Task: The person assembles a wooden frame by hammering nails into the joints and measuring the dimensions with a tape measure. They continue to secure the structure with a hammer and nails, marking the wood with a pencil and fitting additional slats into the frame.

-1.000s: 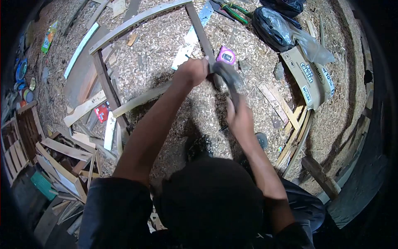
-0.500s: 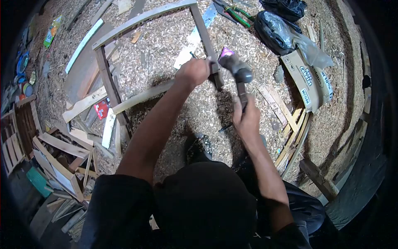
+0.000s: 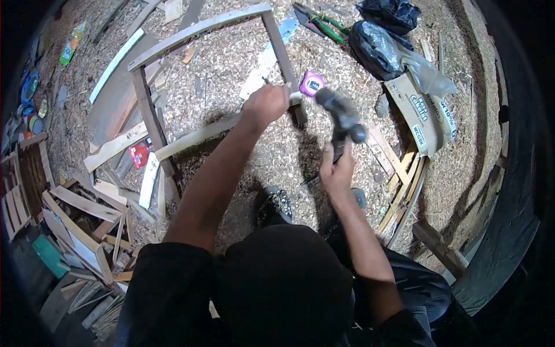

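Observation:
A wooden frame (image 3: 196,26) of four strips lies over the wood shavings. My left hand (image 3: 267,104) is closed around the end of its near strip (image 3: 199,137), beside the corner with the right-hand strip (image 3: 278,43). In my right hand (image 3: 338,173) is the handle of a hammer (image 3: 341,115), its head raised over the ground right of that corner and blurred by motion. A pink tape measure (image 3: 313,84) lies just beyond the hammer head.
Green-handled cutters (image 3: 326,29) lie at the top, near black plastic bags (image 3: 376,49) and a flattened cardboard box (image 3: 419,113). Wood scraps (image 3: 87,202) are piled at the left, and more strips (image 3: 404,185) lie at the right. A red packet (image 3: 140,152) is near the frame's left corner.
The hammer has come lower and nearer to me, its head turned, with my right hand also lower. My left hand stays at the frame corner. The pink tape measure is now uncovered.

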{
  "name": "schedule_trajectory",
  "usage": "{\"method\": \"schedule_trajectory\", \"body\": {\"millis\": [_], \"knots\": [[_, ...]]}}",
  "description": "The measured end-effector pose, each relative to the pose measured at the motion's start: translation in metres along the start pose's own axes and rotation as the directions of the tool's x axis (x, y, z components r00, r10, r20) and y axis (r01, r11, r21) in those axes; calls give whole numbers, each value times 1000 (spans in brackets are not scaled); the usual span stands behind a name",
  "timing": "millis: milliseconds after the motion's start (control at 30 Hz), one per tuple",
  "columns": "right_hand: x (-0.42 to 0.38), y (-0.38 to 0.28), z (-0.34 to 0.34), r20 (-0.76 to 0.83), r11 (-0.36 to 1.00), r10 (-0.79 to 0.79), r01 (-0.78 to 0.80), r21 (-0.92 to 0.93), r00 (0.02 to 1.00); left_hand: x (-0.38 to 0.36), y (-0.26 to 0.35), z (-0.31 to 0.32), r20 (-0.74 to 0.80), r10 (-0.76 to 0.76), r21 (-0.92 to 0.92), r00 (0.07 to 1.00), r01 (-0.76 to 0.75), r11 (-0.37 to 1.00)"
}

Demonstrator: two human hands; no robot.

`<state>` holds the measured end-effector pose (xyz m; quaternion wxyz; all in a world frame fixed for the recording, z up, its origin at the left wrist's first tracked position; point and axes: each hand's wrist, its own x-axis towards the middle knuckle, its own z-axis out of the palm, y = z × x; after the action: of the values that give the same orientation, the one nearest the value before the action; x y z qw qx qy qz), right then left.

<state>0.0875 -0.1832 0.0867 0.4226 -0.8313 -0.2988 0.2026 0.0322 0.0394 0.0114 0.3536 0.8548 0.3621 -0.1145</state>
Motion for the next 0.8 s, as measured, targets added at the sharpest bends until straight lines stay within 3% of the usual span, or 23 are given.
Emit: {"method": "schedule_trajectory", "body": {"millis": [67,133,233,267,300,367,400,467,533,600,667,733,767,800], "knots": [[4,21,1,159,964,-62,101,-246,985,-12,14,-19,-22,13,-20,1000,-14,1000],[13,-6,-4,184,985,42,-10,-170,982,-11,10,-13,-31,-5,-52,1000,4,999],[22,-56,-18,2,996,-91,91,13,996,-11,8,-13,10,-26,-62,1000,27,998],[21,-62,-13,-111,975,-132,148,163,985,-10,8,-12,22,-27,-65,999,29,997],[20,-50,-8,-119,939,-247,268,214,962,-10,5,-11,10,10,-48,1000,-10,999],[18,15,4,-34,877,-478,475,-77,878,-5,-2,0,-34,18,0,999,-18,1000],[19,9,13,214,984,41,-2,-179,976,-5,1,0,-62,22,22,998,-21,1000],[22,-1,7,124,963,-11,44,-266,992,3,4,-3,9,-1,-14,1000,1,1000],[23,-13,2,85,998,37,-34,-46,996,-6,13,-18,111,-68,-62,992,75,995],[18,-27,-6,8,997,-67,67,-33,998,-7,7,-7,28,-87,-48,996,89,995],[10,-5,1,12,998,-60,61,-29,998,-6,6,-7,21,-55,-40,998,55,998],[17,-4,4,162,962,-66,106,-252,985,-3,12,-14,31,-91,-48,995,92,995],[23,-3,0,279,958,186,-111,-264,942,-2,11,-12,27,-89,-57,996,91,994],[25,-12,-3,230,980,121,-78,-185,966,-3,9,-9,28,-90,-65,996,91,994]]}}
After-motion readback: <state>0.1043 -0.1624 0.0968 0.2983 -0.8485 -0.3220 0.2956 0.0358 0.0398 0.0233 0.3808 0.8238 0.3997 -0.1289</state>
